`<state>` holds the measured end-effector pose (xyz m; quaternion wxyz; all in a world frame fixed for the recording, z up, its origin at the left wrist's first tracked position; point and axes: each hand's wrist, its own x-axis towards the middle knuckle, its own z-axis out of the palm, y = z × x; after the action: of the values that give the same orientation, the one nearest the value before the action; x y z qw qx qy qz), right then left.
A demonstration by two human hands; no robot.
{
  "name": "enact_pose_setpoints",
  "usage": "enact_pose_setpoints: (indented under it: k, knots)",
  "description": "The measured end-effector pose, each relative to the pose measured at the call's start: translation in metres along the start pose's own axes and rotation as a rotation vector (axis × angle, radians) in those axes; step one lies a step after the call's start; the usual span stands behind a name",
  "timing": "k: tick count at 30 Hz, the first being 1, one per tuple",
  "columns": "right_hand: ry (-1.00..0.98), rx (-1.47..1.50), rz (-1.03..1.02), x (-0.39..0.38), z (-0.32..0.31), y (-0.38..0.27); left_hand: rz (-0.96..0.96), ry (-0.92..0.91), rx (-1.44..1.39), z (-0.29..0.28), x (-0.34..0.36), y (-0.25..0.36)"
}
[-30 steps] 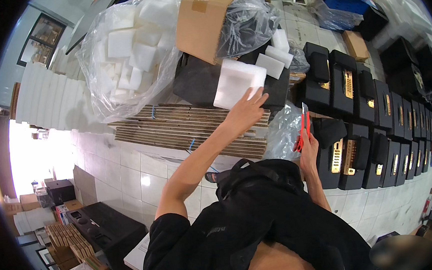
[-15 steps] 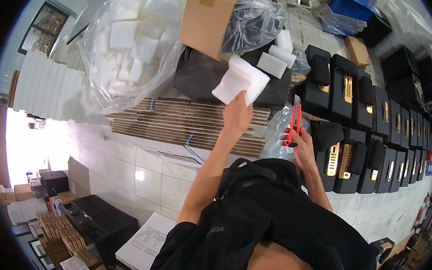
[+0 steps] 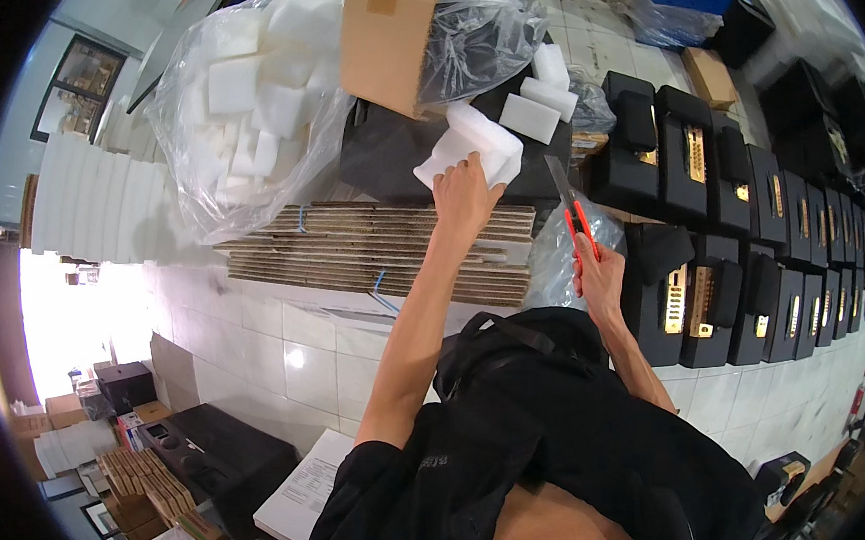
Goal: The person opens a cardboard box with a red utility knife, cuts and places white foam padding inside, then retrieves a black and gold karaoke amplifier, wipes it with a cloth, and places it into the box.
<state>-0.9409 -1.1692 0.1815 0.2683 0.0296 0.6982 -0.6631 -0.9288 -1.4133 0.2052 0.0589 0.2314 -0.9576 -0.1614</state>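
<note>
A notched white foam piece [image 3: 492, 143] lies over a black padded surface [image 3: 384, 151] ahead of me. My left hand [image 3: 464, 195] grips its near edge, fingers pressed on the foam. Off to the right, my right hand [image 3: 598, 270] is wrapped round a red utility knife [image 3: 577, 218]. The knife's long blade is extended and points up and slightly left, apart from the foam. Just past the foam piece sit several smaller white foam blocks [image 3: 529, 118].
A clear bag of white foam pieces [image 3: 236, 86] and an open cardboard box [image 3: 387, 42] stand at the back. Flattened cardboard sheets [image 3: 351, 251] are stacked below them. Rows of black cases with gold panels [image 3: 684, 162] fill the right side.
My left hand has shifted its fingers further over the foam piece. My right hand has turned the knife, so its blade now leans left toward the foam. The whole view has shifted slightly.
</note>
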Motion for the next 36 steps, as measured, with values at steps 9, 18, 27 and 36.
enact_pose_setpoints:
  k: [9, 18, 27, 36]
  knots:
    - [-0.029, -0.579, -0.426, 0.027, 0.014, -0.015, -0.041, -0.029, 0.031, 0.003, 0.007, 0.002]
    - [-0.108, -0.947, -0.67, 0.051, 0.017, -0.03, -0.09, -0.115, 0.034, -0.008, 0.009, 0.012]
    - [-0.112, -1.049, -0.764, 0.052, 0.019, -0.025, -0.084, -0.049, 0.04, 0.002, 0.011, 0.005]
    - [-0.198, -1.158, -0.714, 0.055, 0.016, -0.041, -0.066, -0.04, 0.048, 0.003, 0.011, 0.004]
